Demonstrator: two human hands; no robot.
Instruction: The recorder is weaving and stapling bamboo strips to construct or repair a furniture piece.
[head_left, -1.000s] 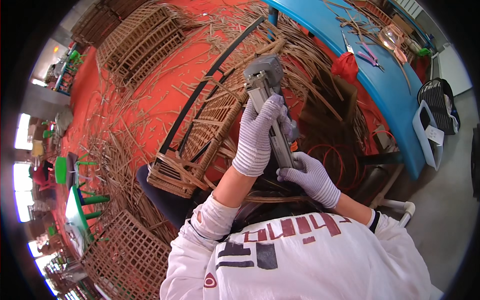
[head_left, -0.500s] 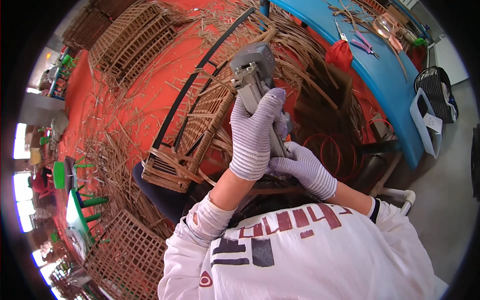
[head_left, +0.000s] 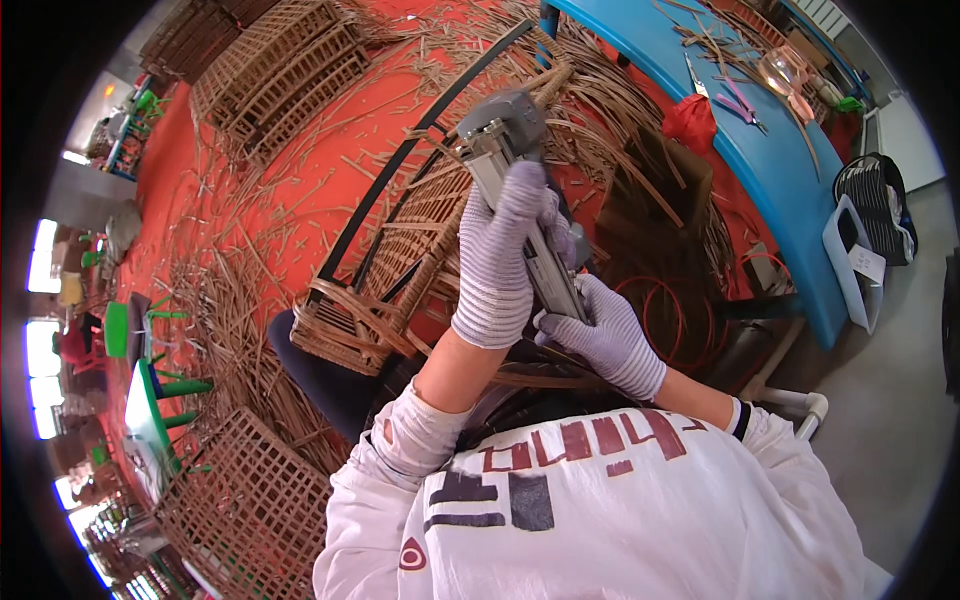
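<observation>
1. Head view: the left hand (head_left: 503,262), in a striped glove, is wrapped tight around the body of a grey staple gun (head_left: 522,190).
2. The right hand (head_left: 601,335), gloved too, is clamped on the gun's lower end.
3. The gun's nose touches the rim of a woven basket (head_left: 395,275), which lies over an orange floor (head_left: 280,200) littered with cane strips.
4. A blue table (head_left: 770,170) stands to the right.

It was a wicker-weaving workshop: cane offcuts (head_left: 250,270) littered the orange floor (head_left: 320,190) left of centre, woven panels (head_left: 280,70) stacked upper left, a blue workbench (head_left: 770,190) upper right.
</observation>
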